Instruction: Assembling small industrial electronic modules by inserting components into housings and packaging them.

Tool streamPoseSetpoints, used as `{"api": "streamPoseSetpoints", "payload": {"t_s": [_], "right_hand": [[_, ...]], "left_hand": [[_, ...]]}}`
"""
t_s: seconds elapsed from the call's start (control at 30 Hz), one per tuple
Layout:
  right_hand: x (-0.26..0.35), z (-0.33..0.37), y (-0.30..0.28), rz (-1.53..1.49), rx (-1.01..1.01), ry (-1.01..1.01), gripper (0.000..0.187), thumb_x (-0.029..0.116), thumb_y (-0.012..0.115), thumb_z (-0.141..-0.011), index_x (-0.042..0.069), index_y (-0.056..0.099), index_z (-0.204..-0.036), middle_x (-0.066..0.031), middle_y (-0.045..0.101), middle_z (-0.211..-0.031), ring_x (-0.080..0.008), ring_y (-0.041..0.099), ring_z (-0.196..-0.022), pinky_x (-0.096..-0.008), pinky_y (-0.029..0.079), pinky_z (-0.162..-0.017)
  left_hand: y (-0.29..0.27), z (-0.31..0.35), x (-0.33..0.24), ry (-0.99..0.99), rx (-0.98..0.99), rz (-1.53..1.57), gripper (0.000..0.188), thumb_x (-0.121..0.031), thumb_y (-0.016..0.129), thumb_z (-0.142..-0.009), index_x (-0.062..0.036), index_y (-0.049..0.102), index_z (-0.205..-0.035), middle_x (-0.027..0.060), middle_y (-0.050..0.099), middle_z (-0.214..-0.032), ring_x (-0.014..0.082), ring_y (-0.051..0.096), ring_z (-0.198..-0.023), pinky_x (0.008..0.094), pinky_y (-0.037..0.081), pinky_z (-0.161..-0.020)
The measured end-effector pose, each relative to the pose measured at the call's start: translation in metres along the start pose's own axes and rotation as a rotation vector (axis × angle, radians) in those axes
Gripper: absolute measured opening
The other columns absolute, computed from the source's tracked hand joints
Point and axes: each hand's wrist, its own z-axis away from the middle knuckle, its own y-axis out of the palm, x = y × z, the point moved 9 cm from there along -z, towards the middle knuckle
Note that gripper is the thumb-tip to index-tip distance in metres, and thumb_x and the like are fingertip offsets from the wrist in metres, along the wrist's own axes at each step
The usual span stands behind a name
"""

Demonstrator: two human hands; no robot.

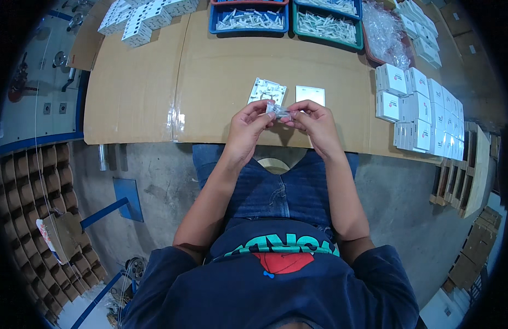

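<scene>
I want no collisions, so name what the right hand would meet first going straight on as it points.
The right hand points leftward: it would first meet the clear bag at its fingertips, then probably the left hand, though depth is unclear.

A packing workshop: parts bins (pixel 249 33), stacked white boxes (pixel 423 112), cardboard-covered table (pixel 226 77), wooden pallet (pixel 475 175).

Grey floor (pixel 160 192) below cardboard-topped table (pixel 133 93)

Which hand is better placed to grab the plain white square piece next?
Right hand, likely: in view it overlaps the near edge of the plain white square piece; the left hand is farther off. Both pinch a small clear plastic packet, so the right would first release it.
</scene>
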Motion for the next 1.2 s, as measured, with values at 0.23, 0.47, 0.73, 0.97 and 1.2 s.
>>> {"api": "streamPoseSetpoints", "payload": {"t_s": [0.23, 0.47, 0.73, 0.97, 1.2], "right_hand": [[-0.004, -0.001, -0.007, 0.093, -0.011, 0.049, 0.016, 0.001, 0.064, -0.098, -0.005, 0.067, -0.113, -0.0128, 0.073, -0.107, -0.0186, 0.074, -0.099, -0.0284, 0.06, -0.086], [-0.011, -0.006, 0.001, 0.234, 0.042, -0.024, 0.019, -0.004, 0.069, -0.093, -0.004, 0.071, -0.112, -0.0102, 0.075, -0.102, -0.0151, 0.073, -0.097, -0.026, 0.058, -0.082], [-0.005, -0.035, 0.001, 0.331, -0.087, -0.156, 0.015, -0.002, 0.069, -0.094, -0.006, 0.071, -0.109, -0.0115, 0.075, -0.103, -0.0168, 0.074, -0.096, -0.0251, 0.057, -0.081], [0.004, -0.044, 0.004, 0.522, -0.227, -0.387, 0.011, 0.005, 0.072, -0.094, -0.001, 0.076, -0.102, -0.0071, 0.075, -0.096, -0.013, 0.069, -0.083, -0.0271, 0.055, -0.076], [0.016, -0.033, 0.013, 0.91, -0.159, -0.556, 0.013, 0.007, 0.076, -0.087, 0.008, 0.079, -0.099, -0.0066, 0.075, -0.094, -0.0223, 0.062, -0.086, -0.0343, 0.051, -0.075]], "left_hand": [[-0.005, -0.002, 0.006, -0.054, 0.032, -0.025, 0.025, -0.006, 0.065, -0.1, -0.0004, 0.065, -0.124, 0.0082, 0.07, -0.114, 0.015, 0.068, -0.103, 0.0299, 0.055, -0.089], [-0.018, -0.009, 0.006, -0.044, 0.079, -0.227, 0.026, -0.008, 0.065, -0.102, 0.0002, 0.063, -0.126, 0.0078, 0.07, -0.113, 0.012, 0.067, -0.102, 0.0262, 0.055, -0.088], [-0.035, -0.051, -0.042, 0.223, 0.003, -0.514, 0.032, -0.001, 0.063, -0.097, 0.0002, 0.064, -0.128, 0.0064, 0.071, -0.111, 0.013, 0.066, -0.098, 0.0271, 0.055, -0.086], [-0.035, -0.044, -0.041, 0.439, -0.054, -1.078, 0.042, -0.007, 0.073, -0.087, -0.0053, 0.066, -0.128, 0.0134, 0.068, -0.107, 0.0272, 0.069, -0.096, 0.0365, 0.057, -0.088], [-0.022, -0.016, -0.043, 0.509, -0.136, -1.136, 0.047, -0.009, 0.077, -0.085, -0.0076, 0.068, -0.131, 0.0121, 0.065, -0.118, 0.0247, 0.067, -0.101, 0.035, 0.055, -0.091]]}}
